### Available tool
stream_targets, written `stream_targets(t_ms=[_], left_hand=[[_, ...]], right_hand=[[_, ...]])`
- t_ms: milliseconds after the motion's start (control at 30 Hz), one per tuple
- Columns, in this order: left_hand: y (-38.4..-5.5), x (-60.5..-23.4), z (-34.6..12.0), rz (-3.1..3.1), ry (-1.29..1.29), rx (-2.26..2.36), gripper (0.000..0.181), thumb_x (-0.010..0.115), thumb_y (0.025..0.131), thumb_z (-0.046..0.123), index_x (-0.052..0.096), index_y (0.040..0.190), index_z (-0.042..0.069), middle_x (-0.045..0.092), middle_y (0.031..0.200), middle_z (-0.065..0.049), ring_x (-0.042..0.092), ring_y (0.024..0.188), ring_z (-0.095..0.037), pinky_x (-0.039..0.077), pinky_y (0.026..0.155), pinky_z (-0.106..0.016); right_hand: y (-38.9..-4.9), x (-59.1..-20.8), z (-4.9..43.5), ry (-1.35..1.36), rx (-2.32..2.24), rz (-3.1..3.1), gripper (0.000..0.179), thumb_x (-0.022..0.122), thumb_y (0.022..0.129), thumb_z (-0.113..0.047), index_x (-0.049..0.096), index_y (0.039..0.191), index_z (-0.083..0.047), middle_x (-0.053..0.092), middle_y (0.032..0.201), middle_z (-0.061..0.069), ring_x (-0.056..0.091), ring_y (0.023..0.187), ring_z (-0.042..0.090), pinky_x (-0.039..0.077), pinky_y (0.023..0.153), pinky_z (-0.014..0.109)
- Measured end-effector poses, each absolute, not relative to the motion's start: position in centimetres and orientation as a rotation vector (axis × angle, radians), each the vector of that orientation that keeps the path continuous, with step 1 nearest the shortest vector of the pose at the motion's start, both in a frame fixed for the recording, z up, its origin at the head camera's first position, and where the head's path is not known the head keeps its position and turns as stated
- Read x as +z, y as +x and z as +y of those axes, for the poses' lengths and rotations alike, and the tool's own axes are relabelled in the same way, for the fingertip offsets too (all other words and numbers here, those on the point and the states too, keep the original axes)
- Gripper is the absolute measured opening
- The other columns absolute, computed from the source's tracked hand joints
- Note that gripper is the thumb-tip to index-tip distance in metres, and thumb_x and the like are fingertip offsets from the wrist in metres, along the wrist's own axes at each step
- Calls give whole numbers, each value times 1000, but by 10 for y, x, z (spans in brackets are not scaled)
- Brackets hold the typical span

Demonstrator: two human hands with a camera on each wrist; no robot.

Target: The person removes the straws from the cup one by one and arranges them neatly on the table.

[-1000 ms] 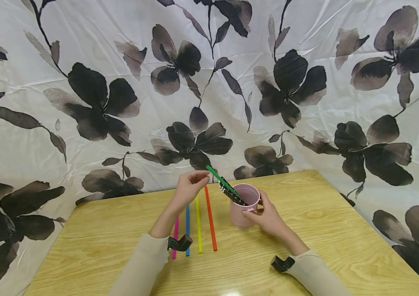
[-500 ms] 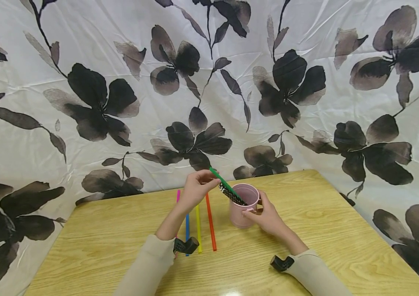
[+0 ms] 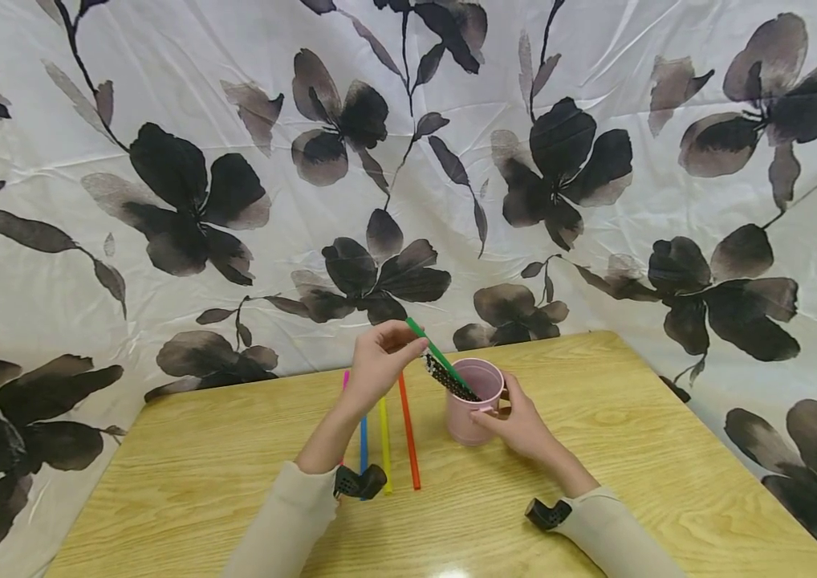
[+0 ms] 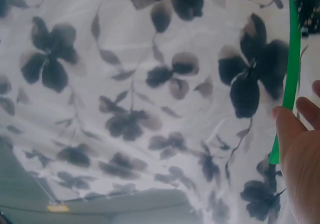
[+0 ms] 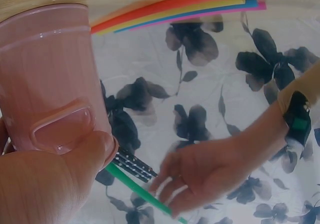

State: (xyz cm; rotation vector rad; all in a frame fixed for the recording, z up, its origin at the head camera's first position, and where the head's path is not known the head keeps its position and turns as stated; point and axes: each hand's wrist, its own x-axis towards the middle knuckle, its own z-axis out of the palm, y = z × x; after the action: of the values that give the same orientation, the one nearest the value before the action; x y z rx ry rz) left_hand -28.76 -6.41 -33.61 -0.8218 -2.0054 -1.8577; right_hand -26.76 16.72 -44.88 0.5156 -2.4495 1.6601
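Note:
A pink cup (image 3: 462,425) with small side handles stands on the table. My right hand (image 3: 524,421) grips it from the right, the thumb on the near handle. Several black straws with white dots (image 3: 449,380) lean out over the cup's left rim. Beside them a green straw (image 3: 437,352) slants out of the cup, and my left hand (image 3: 378,361) pinches it near its upper end. In the left wrist view, the thumb lies against the green straw (image 4: 293,79). The straws' lower ends are hidden inside the cup.
Left of the cup, a red straw (image 3: 409,437), a yellow straw (image 3: 385,449), a blue straw (image 3: 363,441) and a magenta straw (image 3: 347,379) lie side by side on the wooden table (image 3: 199,466). A floral cloth (image 3: 408,193) hangs behind it.
My left hand has moved right to the green straw and closed on it. Since half a second ago, the straw's upper end has risen slightly. My right hand and the cup stay put.

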Motion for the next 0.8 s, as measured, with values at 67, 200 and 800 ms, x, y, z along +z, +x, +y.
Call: stream_targets(t_ms=[67,200,800], left_hand=[[-283,-328,-67,-1964,-852,-1865,13,65,79,2,62,89,-5,62,80,-16,60,72,-30,50,63,-27],[-272,-307,-73,-1850,-900,-1861,15,62,79,-2,60,92,-9,62,85,-18,60,76,-23,49,64,-28],[-243,-250,-126,-1482,-1025,-1878,15,59,77,-13,57,92,-15,60,81,-25,62,72,-31,51,65,-41]], right_hand=[[-267,-449,167,522,1661,-2444,74,71,75,-20,28,133,-3,43,120,22,45,99,27,45,79,40],[-267,-450,166,517,1670,-2443,74,71,75,-20,28,133,-3,43,120,22,45,100,28,45,79,39],[-268,-452,166,508,1654,-2440,75,72,75,-21,28,133,-3,43,120,20,46,99,25,46,78,35]])
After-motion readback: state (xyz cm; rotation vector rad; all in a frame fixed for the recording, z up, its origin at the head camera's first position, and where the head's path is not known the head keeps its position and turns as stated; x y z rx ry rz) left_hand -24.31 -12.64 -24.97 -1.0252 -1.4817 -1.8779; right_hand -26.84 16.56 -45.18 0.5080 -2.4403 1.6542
